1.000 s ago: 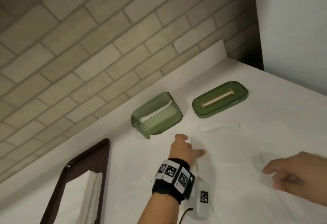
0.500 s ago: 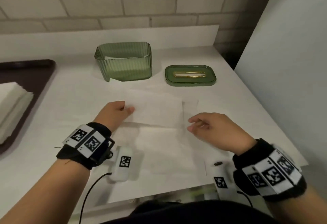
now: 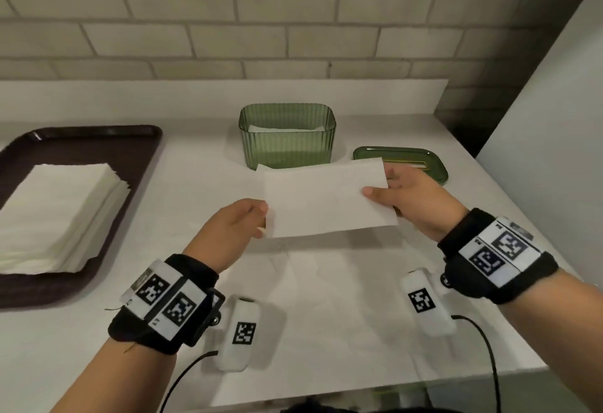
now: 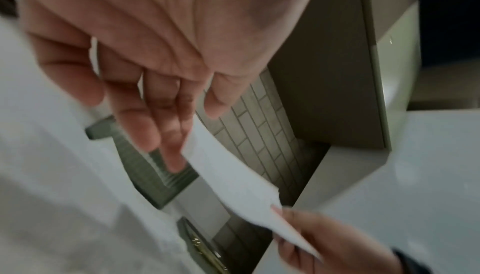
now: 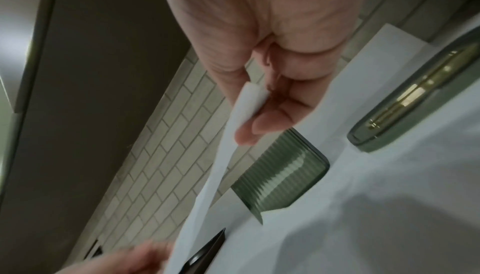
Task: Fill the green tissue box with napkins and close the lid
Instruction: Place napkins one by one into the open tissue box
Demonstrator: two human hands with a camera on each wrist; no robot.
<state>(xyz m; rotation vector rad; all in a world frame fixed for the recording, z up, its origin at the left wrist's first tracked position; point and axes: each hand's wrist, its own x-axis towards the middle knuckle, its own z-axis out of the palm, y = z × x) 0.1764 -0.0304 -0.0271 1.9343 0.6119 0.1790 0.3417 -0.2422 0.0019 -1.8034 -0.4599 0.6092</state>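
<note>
Left hand (image 3: 233, 226) and right hand (image 3: 412, 197) both pinched on one white napkin (image 3: 326, 199), thumb on top, fingers beneath, each grip clamped on a short end; sheet held flat above the desk (image 3: 326, 298), just in front of the green tissue box (image 3: 287, 135); box open, white napkins inside; lid (image 3: 424, 160) flat on the desk right of the box; stack of napkins (image 3: 55, 210) on the dark tray (image 3: 98, 138) far left.

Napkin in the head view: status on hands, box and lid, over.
Left hand and right hand pinch one napkin by its ends, lifted. Green box open, napkins inside. Lid on counter beside it. Nothing blocking.
</note>
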